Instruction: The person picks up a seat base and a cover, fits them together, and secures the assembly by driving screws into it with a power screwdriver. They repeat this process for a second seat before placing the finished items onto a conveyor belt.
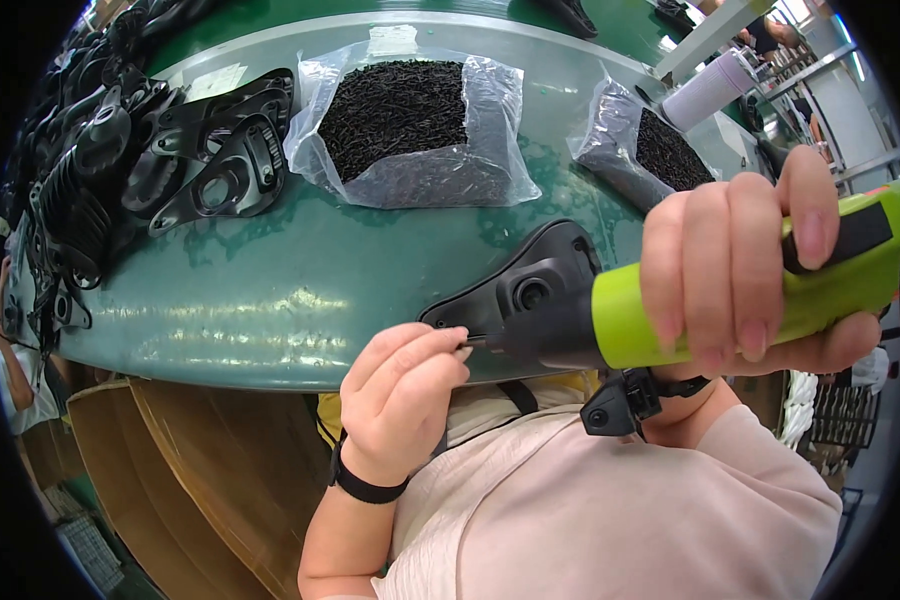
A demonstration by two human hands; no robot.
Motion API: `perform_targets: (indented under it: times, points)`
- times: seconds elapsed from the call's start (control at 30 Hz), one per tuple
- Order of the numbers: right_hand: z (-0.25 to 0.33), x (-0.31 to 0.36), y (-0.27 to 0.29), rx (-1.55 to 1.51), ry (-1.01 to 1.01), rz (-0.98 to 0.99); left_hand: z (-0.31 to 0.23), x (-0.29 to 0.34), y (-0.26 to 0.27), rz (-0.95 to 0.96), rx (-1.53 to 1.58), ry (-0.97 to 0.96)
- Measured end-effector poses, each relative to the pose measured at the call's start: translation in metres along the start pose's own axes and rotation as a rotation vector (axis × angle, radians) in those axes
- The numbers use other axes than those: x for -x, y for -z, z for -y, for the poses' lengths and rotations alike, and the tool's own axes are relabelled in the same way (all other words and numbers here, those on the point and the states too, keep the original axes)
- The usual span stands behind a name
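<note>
My right hand (740, 270) is wrapped around a lime-green and black power screwdriver (620, 315), held level with its bit pointing left. At the bit's tip, the fingers of my left hand (400, 390) are pinched together on a small dark screw (464, 347), mostly hidden by the fingertips. Just behind the bit, a black plastic part (510, 275) with a round recessed hole lies on the green table, near its front edge. The screwdriver's nose covers some of that part.
An open clear bag of black screws (395, 115) sits at the back middle, a smaller one (665, 150) to its right. Many black plastic parts (80, 180) are piled at the left. A lilac tumbler (710, 90) stands back right. Cardboard (200, 470) stands below the table edge.
</note>
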State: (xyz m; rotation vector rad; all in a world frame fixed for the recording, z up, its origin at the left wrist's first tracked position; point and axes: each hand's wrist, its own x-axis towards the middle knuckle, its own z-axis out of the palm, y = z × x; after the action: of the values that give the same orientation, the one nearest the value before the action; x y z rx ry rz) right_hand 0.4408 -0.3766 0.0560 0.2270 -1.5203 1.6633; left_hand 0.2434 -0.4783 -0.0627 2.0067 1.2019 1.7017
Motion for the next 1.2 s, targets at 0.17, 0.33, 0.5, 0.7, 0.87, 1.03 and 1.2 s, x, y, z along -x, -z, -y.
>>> perform_targets:
  times: [0.17, 0.33, 0.5, 0.7, 0.87, 1.03, 1.2]
  points:
    - [-0.020, -0.004, 0.010, 0.053, -0.097, -0.144, 0.008, -0.007, 0.008, 0.081, -0.032, 0.636]
    - [-0.033, -0.022, 0.009, 0.061, -0.280, -0.075, 0.022, -0.002, 0.018, 0.364, 0.498, 1.283]
    - [-0.045, -0.028, 0.004, 0.008, -0.351, -0.051, 0.023, 0.004, 0.004, 0.342, 0.495, 1.241]
    - [-0.052, -0.031, 0.004, -0.012, -0.479, -0.080, 0.021, 0.003, 0.000, 0.316, 0.429, 1.179]
    - [-0.066, -0.029, 0.015, -0.065, -0.302, 0.155, 0.021, 0.004, -0.003, 0.297, 0.383, 1.136]
    - [-0.057, -0.035, 0.020, 0.053, -0.314, 0.323, 0.020, 0.007, -0.006, 0.279, 0.359, 1.088]
    - [-0.056, -0.037, 0.011, 0.122, -0.346, 0.308, 0.017, 0.005, -0.007, 0.287, 0.295, 1.025]
